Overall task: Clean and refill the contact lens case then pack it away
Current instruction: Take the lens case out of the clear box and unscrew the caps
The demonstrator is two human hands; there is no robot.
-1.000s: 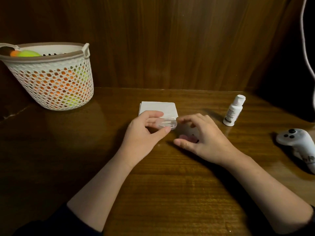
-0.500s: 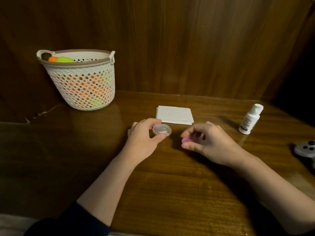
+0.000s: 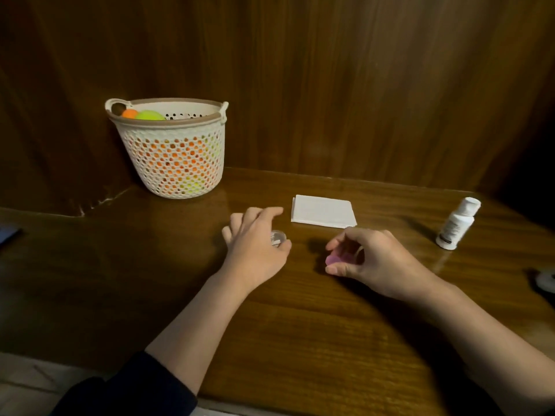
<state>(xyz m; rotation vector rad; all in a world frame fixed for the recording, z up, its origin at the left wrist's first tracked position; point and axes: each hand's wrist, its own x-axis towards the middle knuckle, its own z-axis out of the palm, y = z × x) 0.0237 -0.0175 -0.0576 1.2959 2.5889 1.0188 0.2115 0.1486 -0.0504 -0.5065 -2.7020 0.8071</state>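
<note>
My left hand (image 3: 255,247) sits at mid-frame on the dark wooden surface (image 3: 300,325), thumb and curled fingers holding a small clear round plastic lid (image 3: 277,237) low against the wood. My right hand (image 3: 369,259), a little to the right of centre, pinches the small pink contact lens case (image 3: 336,259) between thumb and fingers, just off or on the surface; I cannot tell which. So both grips are closed on their pieces, with the two parts held apart.

The folded white paper tissue (image 3: 322,215) lies just above my hands, and the small white plastic solution bottle (image 3: 456,225) stands upright at the right of the frame, well clear of my right hand.

What worries me: the lid is tiny, smooth and nearly see-through, so a loose pinch could let it skid across the polished wood and be hard to find in this dim light. Tilting the pink case could spill whatever liquid is left inside. Reaching right for the bottle with the case in hand, I could knock it over.
</note>
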